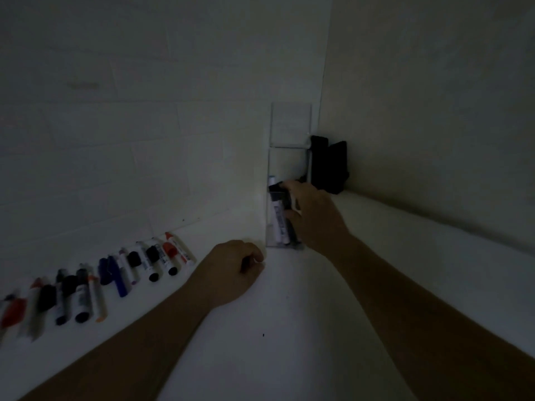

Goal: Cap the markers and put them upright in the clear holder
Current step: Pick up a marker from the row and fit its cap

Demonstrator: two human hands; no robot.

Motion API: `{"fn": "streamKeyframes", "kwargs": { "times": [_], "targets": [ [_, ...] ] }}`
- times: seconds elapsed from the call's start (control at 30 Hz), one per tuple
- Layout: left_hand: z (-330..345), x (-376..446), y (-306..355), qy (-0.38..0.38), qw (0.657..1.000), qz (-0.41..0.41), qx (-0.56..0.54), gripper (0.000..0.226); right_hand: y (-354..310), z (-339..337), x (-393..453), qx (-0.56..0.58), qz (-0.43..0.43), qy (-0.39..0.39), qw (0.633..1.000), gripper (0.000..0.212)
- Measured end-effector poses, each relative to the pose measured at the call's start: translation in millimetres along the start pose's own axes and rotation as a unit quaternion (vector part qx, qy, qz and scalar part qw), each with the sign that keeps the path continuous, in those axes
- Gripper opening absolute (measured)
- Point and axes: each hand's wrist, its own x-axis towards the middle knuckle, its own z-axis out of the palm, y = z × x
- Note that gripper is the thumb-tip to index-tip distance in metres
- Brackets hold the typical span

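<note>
Surface (289,342): dim, white, walled corner.
Holder (289,169): two markers (279,215) upright.
Right hand (315,215): grip grasping one marker.
Left hand (234,270): clenched, empty.
Remaining: loose markers (115,273) along left edge, uncapped.

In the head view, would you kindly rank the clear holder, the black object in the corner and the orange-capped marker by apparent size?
1. clear holder, tallest.
2. black object.
3. orange-capped marker, though nearness to the camera and blur make ranks two and three unsure.

Open white counter (289,328) in front, marker row (115,273) blocking left, walls behind
</note>
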Motion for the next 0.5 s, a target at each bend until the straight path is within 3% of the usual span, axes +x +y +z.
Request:
{"fn": "streamKeyframes", "kwargs": {
  "times": [0.17, 0.33, 0.43, 0.5],
  "targets": [
    [0.0, -1.2, 0.5, 0.013, 1.000, 0.002, 0.016, 0.013, -15.2, 19.6, 5.3, 0.004, -0.031, 0.022, 0.999, 0.048],
    [-20.9, -5.3, 1.2, -0.076, 0.996, 0.019, 0.030, 0.016, -21.1, 8.4, -5.6, -0.063, -0.021, 0.085, 0.994, 0.060],
    [-51.7, -17.1, -10.7, -0.154, 0.987, 0.014, 0.051, 0.018, -38.4, 3.5, -16.4, -0.059, -0.040, 0.148, 0.986, 0.045],
    [-66.7, -36.5, -21.6, -0.156, 0.984, 0.025, 0.080, 0.017, -57.7, 12.8, -22.0, 0.004, -0.072, 0.104, 0.992, 0.036]
  ]
}}
